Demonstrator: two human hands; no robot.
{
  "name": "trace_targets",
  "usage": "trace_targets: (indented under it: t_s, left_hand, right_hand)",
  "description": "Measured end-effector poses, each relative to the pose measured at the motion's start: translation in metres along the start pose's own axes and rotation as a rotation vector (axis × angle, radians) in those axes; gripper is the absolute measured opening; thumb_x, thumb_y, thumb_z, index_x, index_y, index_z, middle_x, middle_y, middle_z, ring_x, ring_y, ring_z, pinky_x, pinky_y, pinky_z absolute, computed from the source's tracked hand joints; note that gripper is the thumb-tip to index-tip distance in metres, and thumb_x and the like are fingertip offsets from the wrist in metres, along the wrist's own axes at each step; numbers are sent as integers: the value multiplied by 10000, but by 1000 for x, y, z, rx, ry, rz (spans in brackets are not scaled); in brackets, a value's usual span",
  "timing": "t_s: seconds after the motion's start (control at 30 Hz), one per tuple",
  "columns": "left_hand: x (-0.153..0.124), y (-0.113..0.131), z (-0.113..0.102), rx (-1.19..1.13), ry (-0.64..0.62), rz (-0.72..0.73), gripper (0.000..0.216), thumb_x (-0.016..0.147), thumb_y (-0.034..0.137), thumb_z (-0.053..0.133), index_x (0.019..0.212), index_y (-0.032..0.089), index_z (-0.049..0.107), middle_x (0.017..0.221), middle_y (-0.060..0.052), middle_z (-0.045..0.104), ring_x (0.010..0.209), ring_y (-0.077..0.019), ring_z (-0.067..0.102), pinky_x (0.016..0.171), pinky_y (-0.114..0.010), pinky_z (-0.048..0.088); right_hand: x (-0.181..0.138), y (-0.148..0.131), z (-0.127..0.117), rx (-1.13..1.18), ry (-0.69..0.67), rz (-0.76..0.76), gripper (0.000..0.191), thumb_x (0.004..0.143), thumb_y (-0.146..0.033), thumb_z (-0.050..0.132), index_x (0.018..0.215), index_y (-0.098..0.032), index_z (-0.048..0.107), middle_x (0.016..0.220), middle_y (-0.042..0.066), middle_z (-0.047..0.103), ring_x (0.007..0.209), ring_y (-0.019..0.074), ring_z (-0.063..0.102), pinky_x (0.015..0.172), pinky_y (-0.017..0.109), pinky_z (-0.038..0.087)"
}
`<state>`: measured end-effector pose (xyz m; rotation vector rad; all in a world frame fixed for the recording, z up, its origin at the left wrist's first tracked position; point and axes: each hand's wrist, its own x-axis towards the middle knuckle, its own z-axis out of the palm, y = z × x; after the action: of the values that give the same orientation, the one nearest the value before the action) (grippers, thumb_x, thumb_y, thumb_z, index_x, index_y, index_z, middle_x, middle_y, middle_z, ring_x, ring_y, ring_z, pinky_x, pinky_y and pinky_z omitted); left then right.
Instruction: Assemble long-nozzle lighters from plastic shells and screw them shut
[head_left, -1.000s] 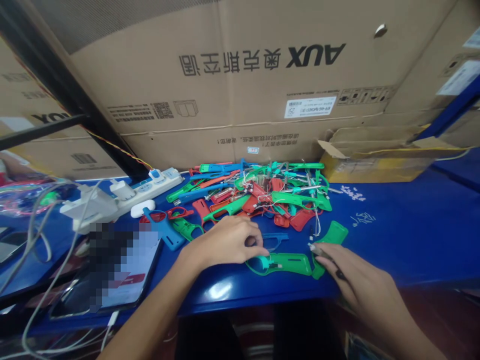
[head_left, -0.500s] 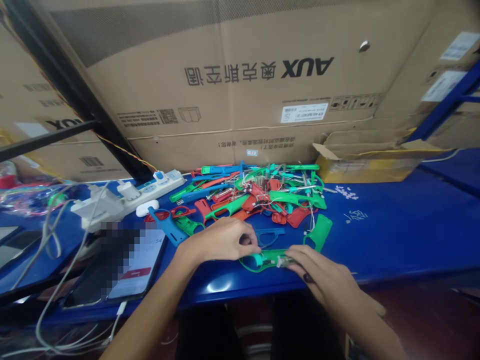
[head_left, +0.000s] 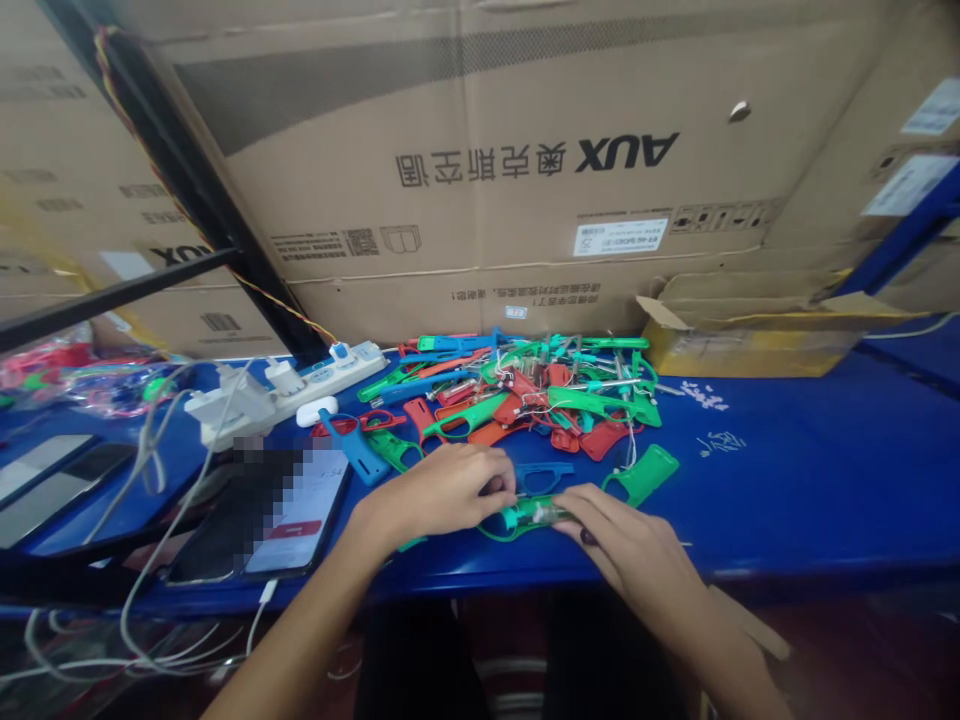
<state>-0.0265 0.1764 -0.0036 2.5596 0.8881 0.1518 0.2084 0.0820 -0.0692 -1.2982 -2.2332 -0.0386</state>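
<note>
Betw. both hands lies a green casing (head_left: 529, 528), its right end hidden under the R hand (head_left: 628, 535). This hand pinches a clear part (head_left: 547, 513) over the casing; details too small to tell. L hand (head_left: 459, 485) has curled fingers at the casing's left end; cannot tell what they pinch, b/c fingertips are hidden. Just beyond, betw. hands: a blue frame (head_left: 553, 468). Farther, a pile of coloured casings (head_left: 517, 405) w/ wires, many overlapped.

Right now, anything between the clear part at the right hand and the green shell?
Nothing visible. The clear part overlaps the green shell; the right hand's fingers hide its right end. The left hand is at the shell's left side, the blue frame beyond the shell; neither is in between.
</note>
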Motion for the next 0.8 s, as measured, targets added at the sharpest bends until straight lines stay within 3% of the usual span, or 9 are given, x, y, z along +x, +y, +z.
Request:
trace_targets:
  t_s: [0.13,0.23,0.33,0.6,0.8]
  left_hand:
    - [-16,8,20,28,305,-32,141,1021,285,543,978,220,661,1007,-24,691,962,-203,655,805,-319,496]
    - [-26,18,44,-22,489,-98,116,1034,270,526,1007,234,633,970,-16,706,922,-207,626,830,-350,499]
    - [-30,27,65,-76,596,-132,110,1033,237,515,1017,235,624,965,-32,709,900,-223,596,815,-376,485]
    - [-31,29,81,-259,642,-150,61,1022,217,540,1019,243,595,963,-36,677,938,-231,567,819,-372,472]
    - [-33,28,82,-287,603,-126,75,1027,210,547,1008,242,612,959,-24,677,918,-220,555,840,-379,452]
  right_hand:
    - [8,1,-1,-36,61,-23,337,1091,-331,375,1136,-201,683,1030,76,757,851,165,751,625,222,554]
    - [15,6,-2,-43,95,-39,362,1086,-364,394,1163,-203,709,1022,77,754,794,152,744,621,217,542]
    - [21,12,-1,26,72,-42,355,1067,-404,443,1146,-205,726,1002,72,741,739,145,727,619,223,536]
    - [20,19,2,295,-86,42,263,1041,-377,519,1156,-250,719,1082,59,732,898,171,726,805,275,575]
    - [19,16,0,335,-103,36,234,1038,-351,533,1157,-235,699,1073,58,743,914,175,714,822,290,574]
